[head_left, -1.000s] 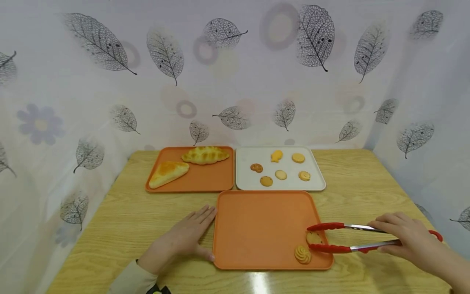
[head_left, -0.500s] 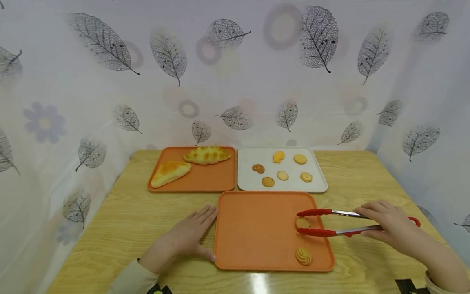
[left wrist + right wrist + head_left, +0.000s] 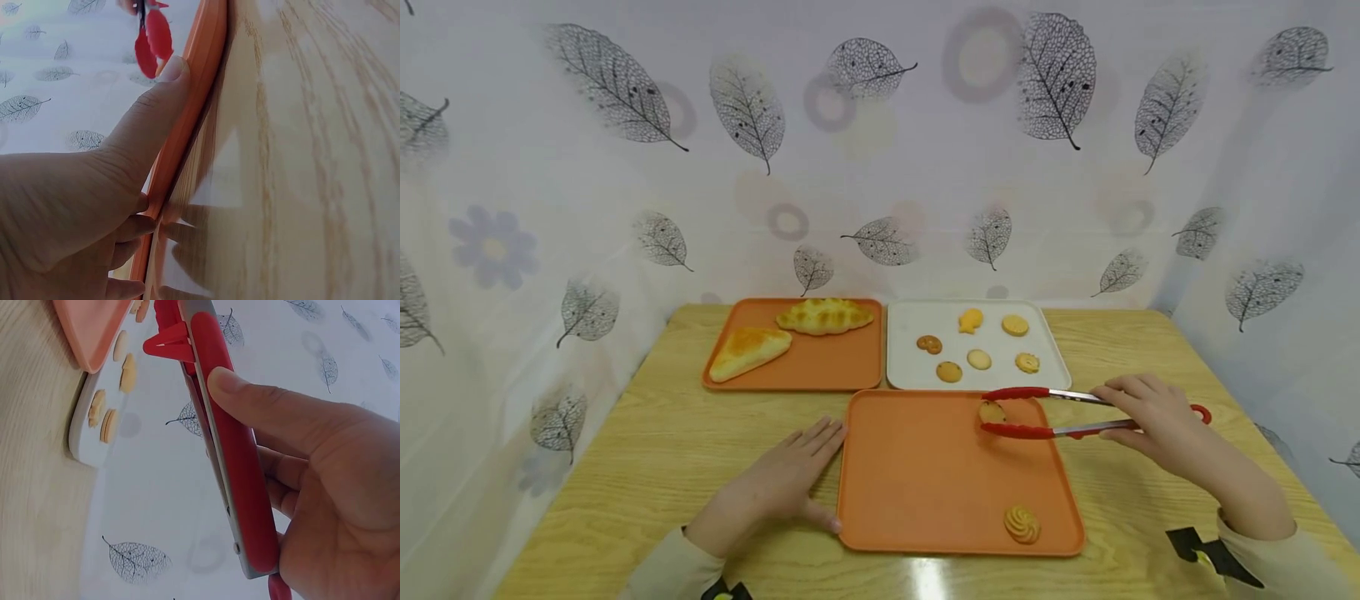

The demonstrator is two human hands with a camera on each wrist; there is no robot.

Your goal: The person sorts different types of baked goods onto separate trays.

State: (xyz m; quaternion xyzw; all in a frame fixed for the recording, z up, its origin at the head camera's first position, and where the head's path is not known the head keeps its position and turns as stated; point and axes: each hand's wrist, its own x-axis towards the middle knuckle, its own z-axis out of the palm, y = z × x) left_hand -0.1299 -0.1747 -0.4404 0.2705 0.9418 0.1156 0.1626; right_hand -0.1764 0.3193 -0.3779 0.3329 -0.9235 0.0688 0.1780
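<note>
In the head view my right hand (image 3: 1161,421) grips red and silver tongs (image 3: 1075,430) by their handles. Between the red tips is a round cookie with dark specks (image 3: 992,412), over the far right part of the front orange tray (image 3: 917,475). The right wrist view shows thumb and fingers around the tongs' red grip (image 3: 234,444). My left hand (image 3: 786,479) rests with extended fingers against that tray's left edge, and its thumb touches the rim in the left wrist view. A swirl cookie (image 3: 1022,525) lies in the tray's near right corner.
Behind, a white tray (image 3: 910,377) bears several small cookies, among them a fish-shaped one (image 3: 971,320) and a pretzel-shaped one (image 3: 929,344). Left of it, another orange tray (image 3: 835,367) holds a triangular pastry (image 3: 748,352) and a braided bread (image 3: 824,317). A patterned cloth hangs behind the wooden table (image 3: 700,433).
My right hand has moved forward and left with the tongs, carrying the speckled cookie from beside the swirl cookie toward the tray's far edge. My left hand stays in place.
</note>
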